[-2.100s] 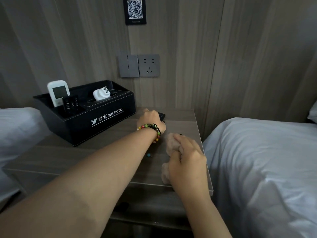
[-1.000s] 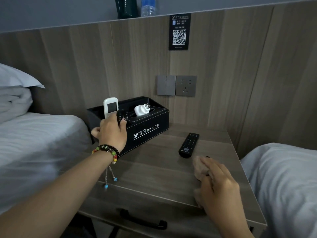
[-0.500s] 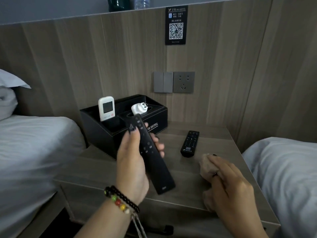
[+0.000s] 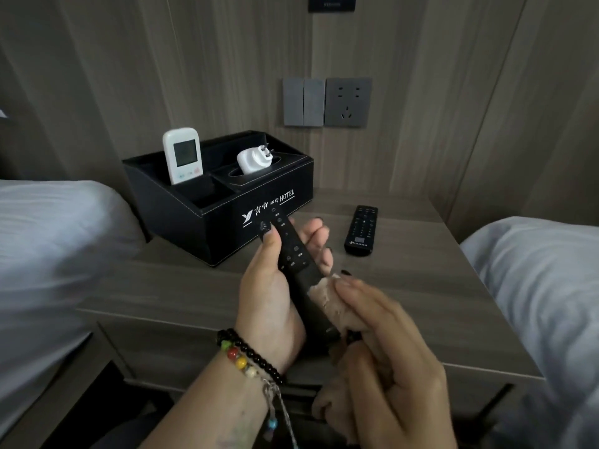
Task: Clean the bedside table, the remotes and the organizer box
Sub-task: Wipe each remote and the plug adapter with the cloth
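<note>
The organizer box (image 4: 227, 202), printed "HOTEL" in white, stands at the back left of the bedside table (image 4: 421, 286). A second black remote (image 4: 360, 230) lies flat to its right; bare tabletop surrounds it. In front of the box, the left hand (image 4: 275, 286) grips a long black remote (image 4: 296, 264), thumb on its buttons. The right hand (image 4: 382, 345) presses a tan cloth (image 4: 327, 298) onto its lower half.

The lower end of the slim black remote (image 4: 293, 257) is covered by the cloth (image 4: 327, 298). The wall placard (image 4: 331, 2) is cropped by the top edge. Small print on the organizer box (image 4: 227, 222) is illegible.
</note>
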The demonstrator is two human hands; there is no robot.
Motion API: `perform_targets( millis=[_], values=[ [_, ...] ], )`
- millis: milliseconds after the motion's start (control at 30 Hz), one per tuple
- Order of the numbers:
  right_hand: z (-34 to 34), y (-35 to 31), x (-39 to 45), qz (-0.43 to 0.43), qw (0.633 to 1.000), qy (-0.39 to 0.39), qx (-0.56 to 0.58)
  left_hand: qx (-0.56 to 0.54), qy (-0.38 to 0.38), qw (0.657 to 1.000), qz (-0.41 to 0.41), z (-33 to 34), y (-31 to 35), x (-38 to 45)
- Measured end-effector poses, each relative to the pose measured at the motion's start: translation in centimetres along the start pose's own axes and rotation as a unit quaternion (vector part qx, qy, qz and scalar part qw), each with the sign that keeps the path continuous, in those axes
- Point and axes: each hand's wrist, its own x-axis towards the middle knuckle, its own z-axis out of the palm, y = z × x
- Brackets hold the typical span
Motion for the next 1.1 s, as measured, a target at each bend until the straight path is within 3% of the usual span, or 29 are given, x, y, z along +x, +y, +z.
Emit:
perform_targets(
  millis=[167,400,567,833,1000,1100],
  values=[
    [-1.0,1.8,0.7,0.003,0.998,-0.009,-0.058,0.066,-0.041,0.997,-0.010,0.6,-0.3,-1.1],
    [-0.4,0.1,-0.3,-0.144,0.966,-0.080,-0.200,0.057,-0.022,0.998,-0.032,0.7,0.2,-0.9],
    [-1.7,0.7,0.8,-0.092,0.979,-0.031,-0.179,0.030,-0.095,0.991,-0.087,1.3,0.0,-1.7],
    [-0.9,-0.4,-1.0,-0.160,0.960,-0.082,-0.216,0.017,-0.043,0.997,-0.062,0.9,1.3,-0.8],
    [-1.4,0.7,-0.3,-0.103,0.980,-0.011,-0.168,0.013,-0.020,0.998,-0.056,1.0,0.8,-1.0],
    [-1.3,0.5,-0.5,-0.107,0.975,-0.032,-0.192,0.061,-0.024,0.996,-0.059,1.4,0.3,-1.6]
  ],
)
